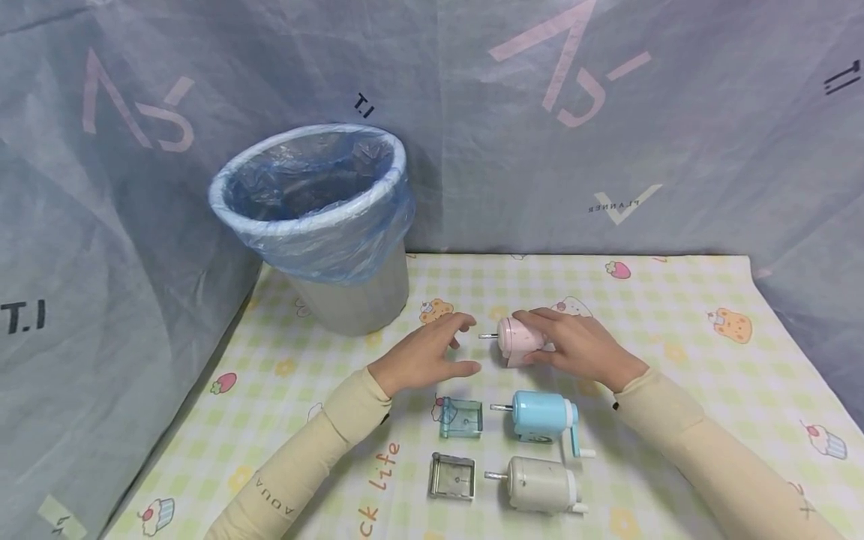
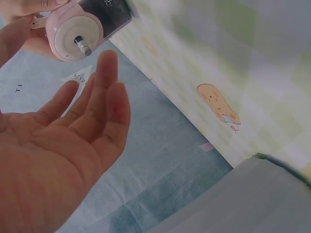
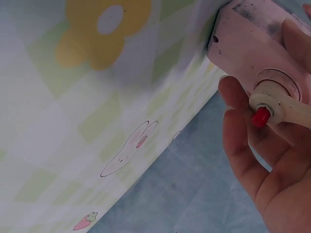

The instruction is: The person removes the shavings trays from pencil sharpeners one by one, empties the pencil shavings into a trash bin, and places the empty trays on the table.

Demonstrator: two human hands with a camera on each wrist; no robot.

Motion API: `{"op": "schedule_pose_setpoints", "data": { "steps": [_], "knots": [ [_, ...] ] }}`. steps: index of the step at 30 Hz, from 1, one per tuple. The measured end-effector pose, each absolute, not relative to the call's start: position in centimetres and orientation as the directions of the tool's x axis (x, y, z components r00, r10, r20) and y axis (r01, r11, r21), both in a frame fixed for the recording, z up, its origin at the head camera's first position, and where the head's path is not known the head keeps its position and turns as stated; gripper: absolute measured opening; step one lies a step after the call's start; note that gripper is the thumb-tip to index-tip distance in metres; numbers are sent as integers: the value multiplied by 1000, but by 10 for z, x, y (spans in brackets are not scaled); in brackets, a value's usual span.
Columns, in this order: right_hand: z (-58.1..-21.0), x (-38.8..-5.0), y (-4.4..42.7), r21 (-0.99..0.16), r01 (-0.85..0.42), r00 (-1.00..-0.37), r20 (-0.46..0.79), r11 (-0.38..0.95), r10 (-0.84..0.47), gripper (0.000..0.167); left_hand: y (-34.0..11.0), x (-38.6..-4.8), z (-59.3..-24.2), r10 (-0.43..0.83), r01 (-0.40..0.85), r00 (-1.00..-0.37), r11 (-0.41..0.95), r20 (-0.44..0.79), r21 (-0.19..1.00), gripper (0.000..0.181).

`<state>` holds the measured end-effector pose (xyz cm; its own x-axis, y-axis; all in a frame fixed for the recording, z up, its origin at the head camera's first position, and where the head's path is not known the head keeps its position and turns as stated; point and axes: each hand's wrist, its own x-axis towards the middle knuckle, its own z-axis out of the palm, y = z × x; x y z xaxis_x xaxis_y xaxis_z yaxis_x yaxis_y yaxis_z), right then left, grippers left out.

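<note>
My right hand [image 1: 583, 345] grips a pink crank pencil sharpener [image 1: 516, 341] by its crank end, thumb on the near side and fingers over the far side. A metal rod juts from its left face. The right wrist view shows its cream crank [image 3: 279, 104] with a red tip. Left of the rod, my left hand [image 1: 425, 354] holds nothing, its fingers spread and apart from the sharpener. Nearer me lie a blue sharpener [image 1: 538, 412] and a beige sharpener [image 1: 540, 484], both with rods pointing left. Beside them sit a clear teal drawer [image 1: 462, 418] and a clear grey drawer [image 1: 453, 477].
A grey bin [image 1: 351, 300] lined with a blue plastic bag [image 1: 337, 247] stands at the back left. Checked cloth [image 1: 675, 420] with printed cartoons covers the table. Grey fabric [image 1: 472, 150] hangs behind and along both sides.
</note>
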<state>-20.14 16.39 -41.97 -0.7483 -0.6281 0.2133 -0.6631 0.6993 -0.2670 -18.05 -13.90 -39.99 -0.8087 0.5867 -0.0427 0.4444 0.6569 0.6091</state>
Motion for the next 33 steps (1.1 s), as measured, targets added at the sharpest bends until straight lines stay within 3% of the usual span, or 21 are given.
{"op": "schedule_pose_setpoints", "data": {
  "steps": [33],
  "knots": [
    [-401,-186,179,-251,-642,-766,243,725,-595,69,-128,-180,-405,570,416,-820,659,-56,627,77]
  ]
}}
